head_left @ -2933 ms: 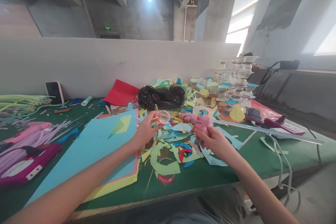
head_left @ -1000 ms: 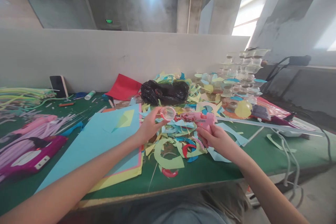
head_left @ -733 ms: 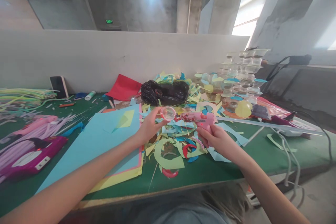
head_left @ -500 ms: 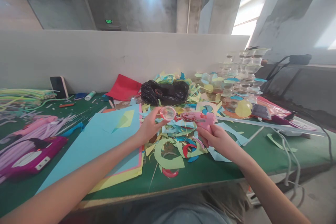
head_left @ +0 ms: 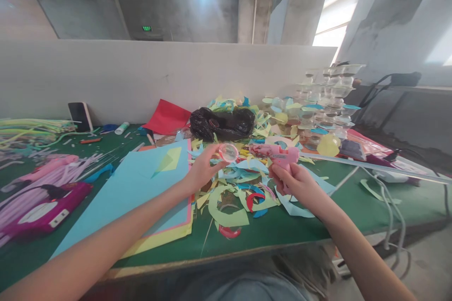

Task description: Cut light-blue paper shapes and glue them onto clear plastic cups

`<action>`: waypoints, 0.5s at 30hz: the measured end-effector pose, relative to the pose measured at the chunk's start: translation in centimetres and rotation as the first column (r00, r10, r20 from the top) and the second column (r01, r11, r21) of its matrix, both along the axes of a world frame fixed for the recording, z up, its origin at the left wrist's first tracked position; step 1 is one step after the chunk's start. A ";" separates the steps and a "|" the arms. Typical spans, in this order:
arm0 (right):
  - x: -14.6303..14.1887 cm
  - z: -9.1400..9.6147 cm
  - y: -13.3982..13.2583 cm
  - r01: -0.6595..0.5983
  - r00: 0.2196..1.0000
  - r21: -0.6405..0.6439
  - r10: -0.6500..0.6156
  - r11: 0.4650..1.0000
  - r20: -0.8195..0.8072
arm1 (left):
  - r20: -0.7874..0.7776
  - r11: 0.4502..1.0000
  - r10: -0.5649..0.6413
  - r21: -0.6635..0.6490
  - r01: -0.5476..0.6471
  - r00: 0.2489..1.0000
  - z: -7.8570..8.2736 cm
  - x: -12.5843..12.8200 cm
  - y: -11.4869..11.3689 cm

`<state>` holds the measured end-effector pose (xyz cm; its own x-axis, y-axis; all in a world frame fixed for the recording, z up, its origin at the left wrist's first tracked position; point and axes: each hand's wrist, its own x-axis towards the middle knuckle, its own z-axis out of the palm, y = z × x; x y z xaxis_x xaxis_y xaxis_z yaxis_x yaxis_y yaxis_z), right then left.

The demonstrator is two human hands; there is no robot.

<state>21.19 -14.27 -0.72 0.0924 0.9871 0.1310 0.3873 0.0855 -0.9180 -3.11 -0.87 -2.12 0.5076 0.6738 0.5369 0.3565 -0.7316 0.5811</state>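
Between the thumb and fingers of my left hand (head_left: 205, 168) is a small clear round plastic piece (head_left: 229, 153) with a reddish rim, held above the paper scraps. My right hand (head_left: 294, 181) is wrapped round the handle of a pink hot glue gun (head_left: 277, 151). Its nozzle points left toward the clear piece, with a gap between them. A long translucent glue stick (head_left: 367, 164) sticks out from the back of the gun. Beneath both hands lie paper offcuts (head_left: 226, 209), and a red curved piece (head_left: 229, 232) sits near the table's front edge.
Blue paper sheets (head_left: 141, 188) lie stacked at left, beside a purple power strip (head_left: 49, 211) and lilac sticks (head_left: 70, 174). A black plastic bag (head_left: 222, 123) stands behind the scraps. Stacked clear plastic cups (head_left: 334, 96) rise at the back right. White cables (head_left: 400, 225) hang off the right edge.
My right hand has drawn the glue gun slightly to the right, widening the gap from the clear piece. My left hand has barely moved and tilts the piece a little.
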 end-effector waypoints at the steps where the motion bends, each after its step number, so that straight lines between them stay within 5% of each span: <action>1: 0.0 0.1 -0.1 -0.012 1.000 0.005 0.012 1.000 0.003 | -0.032 1.000 0.000 0.010 0.000 0.999 0.0 0.0 -0.1; 15: -0.6 0.8 -0.5 -0.052 0.998 -0.011 0.052 0.999 -0.020 | -0.054 0.998 -0.050 -0.050 0.048 0.997 0.7 0.5 -1.6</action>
